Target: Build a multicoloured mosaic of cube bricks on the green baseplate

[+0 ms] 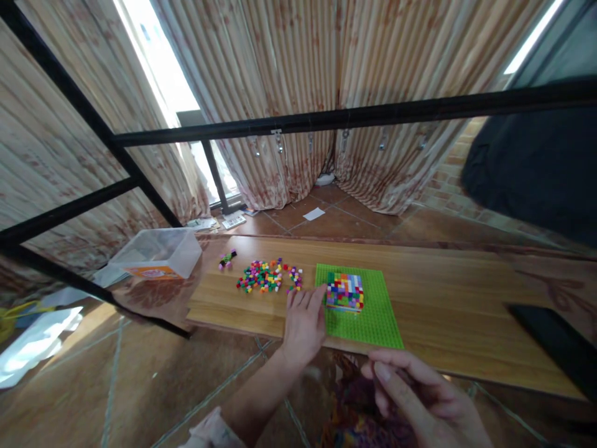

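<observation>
Surface [443,298] is a long wood-grain board, low, over brown tiled floor [172,373]. Behind: striped curtains [289,62], black bars [326,118] across the view, paper [314,214] on the floor, brick-pattern wall [450,162] and dark cloth [527,162] at right. Black slab [555,339] at the surface's right end.

Bin [189,249] is clear plastic with an orange label, beside the surface's left end; contents too blurred to tell. Loose bricks [263,277], mixed colours, lie in a spread pile on the surface, with a small cluster [227,259] left of it.

Green baseplate [380,311] lies flat right of the pile, side edges running away from the person, slightly skewed. Block [344,292] of multicoloured bricks sits on its left part, flat, roughly squared to it; looks near square, so can't tell its long axis.

Left hand [305,317]: palm down, fingers loosely bent, fingertips at the block's left side; contact and hold unclear. Right hand [405,382]: near the front edge, thumb and fingers drawn together; can't tell if anything is pinched.
</observation>
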